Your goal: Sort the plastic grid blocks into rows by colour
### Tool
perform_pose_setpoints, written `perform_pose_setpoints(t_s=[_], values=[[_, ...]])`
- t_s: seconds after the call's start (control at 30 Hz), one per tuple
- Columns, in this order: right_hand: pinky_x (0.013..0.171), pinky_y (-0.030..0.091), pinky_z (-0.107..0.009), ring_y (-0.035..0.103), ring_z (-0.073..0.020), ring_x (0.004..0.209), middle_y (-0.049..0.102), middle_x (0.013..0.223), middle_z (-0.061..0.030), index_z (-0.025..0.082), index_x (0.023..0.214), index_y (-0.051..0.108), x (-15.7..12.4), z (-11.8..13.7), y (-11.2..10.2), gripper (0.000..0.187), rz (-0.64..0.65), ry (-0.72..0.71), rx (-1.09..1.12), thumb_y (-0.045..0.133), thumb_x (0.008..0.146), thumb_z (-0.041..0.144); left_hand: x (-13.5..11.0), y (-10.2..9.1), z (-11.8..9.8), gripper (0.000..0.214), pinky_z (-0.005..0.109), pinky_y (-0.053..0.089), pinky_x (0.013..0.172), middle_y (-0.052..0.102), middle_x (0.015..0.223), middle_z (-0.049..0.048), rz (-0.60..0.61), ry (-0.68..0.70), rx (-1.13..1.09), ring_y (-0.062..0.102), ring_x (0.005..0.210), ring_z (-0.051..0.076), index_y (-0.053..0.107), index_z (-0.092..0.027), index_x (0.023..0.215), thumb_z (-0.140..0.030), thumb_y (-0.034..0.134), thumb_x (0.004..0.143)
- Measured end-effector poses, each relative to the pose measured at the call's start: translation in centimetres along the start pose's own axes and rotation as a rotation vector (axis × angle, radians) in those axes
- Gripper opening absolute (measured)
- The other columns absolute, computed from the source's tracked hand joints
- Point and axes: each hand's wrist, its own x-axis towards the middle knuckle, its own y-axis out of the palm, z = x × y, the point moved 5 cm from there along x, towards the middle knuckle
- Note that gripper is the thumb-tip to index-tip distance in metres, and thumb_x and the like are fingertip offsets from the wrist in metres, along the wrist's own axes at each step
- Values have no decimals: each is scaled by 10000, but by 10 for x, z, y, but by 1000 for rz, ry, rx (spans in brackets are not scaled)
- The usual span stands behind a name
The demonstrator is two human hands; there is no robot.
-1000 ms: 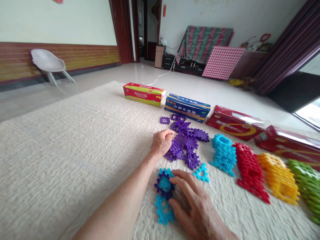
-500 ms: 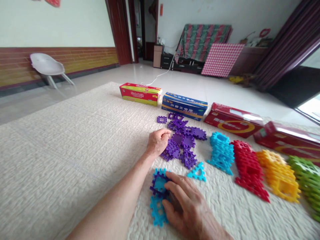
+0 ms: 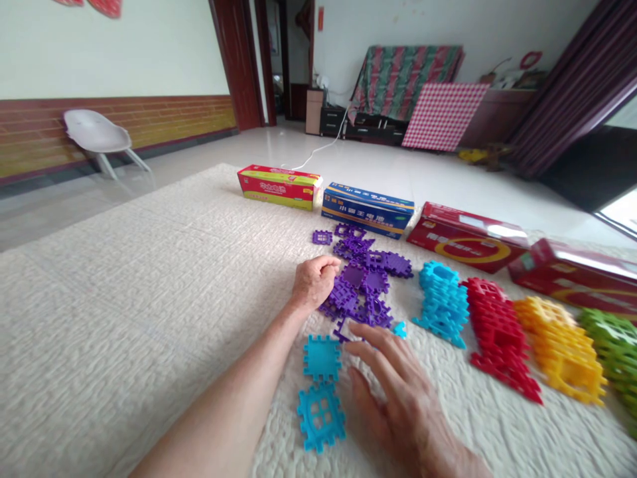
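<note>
My left hand (image 3: 315, 282) rests closed at the left side of a heap of purple interlocking tiles (image 3: 374, 281); whatever its fingers hold, if anything, is hidden. In front of me my right hand (image 3: 398, 385) is stretched out, fingers apart, with its fingertips by a purple open-frame tile (image 3: 341, 330) at the heap's near edge. Just left of that hand lie a solid light-blue square tile (image 3: 322, 358) and a light-blue window tile (image 3: 321, 417). A light-blue triangle piece (image 3: 399, 329) peeks out behind the right fingers, mostly covered.
To the right stand stacks of light-blue (image 3: 442, 302), red (image 3: 500, 338), yellow (image 3: 560, 352) and green tiles (image 3: 614, 358). Behind them is a row of boxes: red-yellow (image 3: 279, 188), blue (image 3: 367, 210) and two dark red ones (image 3: 468, 238). Everything lies on a cream quilted mat (image 3: 149, 279).
My right hand has moved right and slightly away, and the purple frame tile has gone from on top of the light-blue square to the purple heap's edge. My left hand stays put.
</note>
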Motion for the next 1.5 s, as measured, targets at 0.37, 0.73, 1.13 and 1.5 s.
perform_pose_setpoints(t_s=[0.37, 0.73, 1.13, 1.5], values=[[947, 461, -511, 511, -341, 1197, 596, 1296, -115, 207, 1234, 561, -7, 28, 22, 568, 323, -172, 120, 640, 769, 525, 0, -1, -2, 262, 267, 547, 817, 756, 823, 20, -1, -11, -1, 708, 840, 157, 728, -192, 889, -127, 499, 780], [884, 501, -350, 574, -216, 1024, 648, 1044, -63, 221, 1059, 582, -1, 36, 13, 292, 307, -256, 246, 582, 880, 452, 0, -1, -3, 253, 258, 548, 803, 757, 824, 3, -6, -25, 6, 706, 847, 154, 730, -208, 871, -130, 511, 771], [758, 555, -251, 612, -149, 869, 545, 1122, -57, 262, 1114, 480, -15, 33, 13, 319, 315, -55, 324, 611, 839, 166, 0, -1, 0, 256, 237, 551, 710, 752, 789, 12, -12, -16, -16, 709, 751, 150, 725, -191, 873, -153, 493, 774], [533, 498, -210, 582, -120, 686, 581, 976, -37, 252, 1160, 433, -11, -13, -17, 379, -125, 354, 408, 571, 815, 179, 2, 1, 7, 259, 247, 548, 747, 753, 799, 18, -3, -5, -23, 710, 770, 153, 722, -184, 893, -167, 496, 768]])
